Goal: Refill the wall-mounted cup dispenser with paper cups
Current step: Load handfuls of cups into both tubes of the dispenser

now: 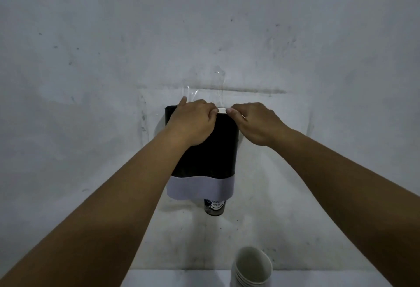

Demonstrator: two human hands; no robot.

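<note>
A black cup dispenser (216, 152) with a pale band along its lower edge hangs on the grey wall. A dark printed paper cup (214, 207) pokes out of its bottom. My left hand (193, 121) and my right hand (252, 121) both rest on the dispenser's top edge, fingers curled and pinching a thin white rim (222, 110) between them. What that rim belongs to is hidden by my fingers. A stack of white paper cups (252, 268) stands below on a white surface.
Clear tape (204, 84) fixes the dispenser to the stained wall (91, 59). A white tabletop (177, 278) runs along the bottom of the view, right under the dispenser.
</note>
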